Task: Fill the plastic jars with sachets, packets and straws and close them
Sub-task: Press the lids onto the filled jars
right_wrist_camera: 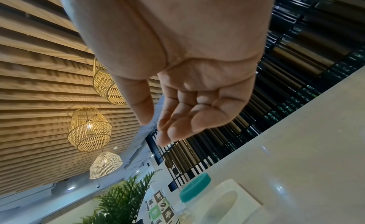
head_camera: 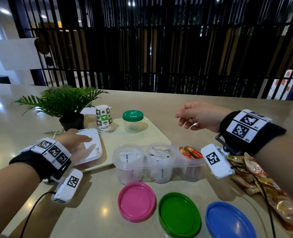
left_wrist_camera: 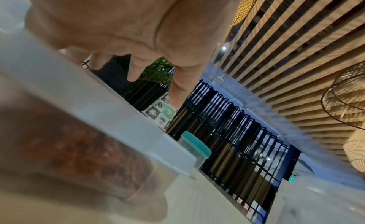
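Both hands are over the table [head_camera: 210,107] and hold nothing. The left hand [head_camera: 73,140] lies with straight, spread fingers on the lid of a white container [head_camera: 92,148], which sits left of the triple jar holder [head_camera: 157,162]. The right hand [head_camera: 198,115] hovers in the air behind and to the right of that holder, fingers loosely curled.

The holder carries three open clear jars: the left jar [head_camera: 128,162] has white sachets, the middle jar [head_camera: 160,160] has white packets, and the right jar [head_camera: 190,160] has red-orange sachets. In front of the holder lie three lids, undersides up: pink lid [head_camera: 136,201], green lid [head_camera: 179,214] and blue lid [head_camera: 230,220]. Gold and red packets [head_camera: 255,179] lie right of the holder. Behind it, on a pale tray [head_camera: 159,134], stand a closed green-capped jar [head_camera: 133,121] and a stack of paper cups [head_camera: 104,121], with a potted plant [head_camera: 63,103] further left.
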{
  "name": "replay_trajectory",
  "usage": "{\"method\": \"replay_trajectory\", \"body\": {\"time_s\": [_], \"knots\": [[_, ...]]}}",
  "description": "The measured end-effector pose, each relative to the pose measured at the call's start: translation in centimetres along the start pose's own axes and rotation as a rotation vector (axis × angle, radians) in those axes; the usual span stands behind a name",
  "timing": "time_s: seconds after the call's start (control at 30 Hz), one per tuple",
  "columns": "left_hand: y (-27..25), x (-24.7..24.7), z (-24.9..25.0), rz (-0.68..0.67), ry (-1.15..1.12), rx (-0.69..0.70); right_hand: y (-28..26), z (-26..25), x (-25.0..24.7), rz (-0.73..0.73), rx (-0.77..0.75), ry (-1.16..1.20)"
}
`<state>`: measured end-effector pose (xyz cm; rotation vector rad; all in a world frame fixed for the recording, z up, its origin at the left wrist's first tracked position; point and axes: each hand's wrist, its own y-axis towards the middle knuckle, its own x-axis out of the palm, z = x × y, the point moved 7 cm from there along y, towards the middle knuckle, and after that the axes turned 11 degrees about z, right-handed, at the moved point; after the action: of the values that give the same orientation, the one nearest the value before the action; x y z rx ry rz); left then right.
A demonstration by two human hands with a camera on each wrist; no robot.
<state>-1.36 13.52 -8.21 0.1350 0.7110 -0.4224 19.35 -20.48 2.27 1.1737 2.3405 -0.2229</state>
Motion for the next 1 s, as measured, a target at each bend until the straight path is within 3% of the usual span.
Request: {"method": "replay_trajectory", "body": {"time_s": [0.07,0.57,0.8,1.0], "knots": [[-0.7,0.4,0.7,-0.048,-0.028,0.0,-0.1,0.1,-0.2,0.002,0.002,0.002],[-5.1,1.2,6.3,-0.001,-0.119,0.18,-1.5,0.7,-1.7,0.041,-0.012,0.033],[-9.2,3.1,10.4,-0.079,-0.241,0.297,-3.2,1.2,-2.8,0.03,-0.031,0.06],[-13.1,4.5,13.9,-0.076,-0.173,0.485,-5.4,1.4,-3.5,-0.029,-0.077,0.064]]}}
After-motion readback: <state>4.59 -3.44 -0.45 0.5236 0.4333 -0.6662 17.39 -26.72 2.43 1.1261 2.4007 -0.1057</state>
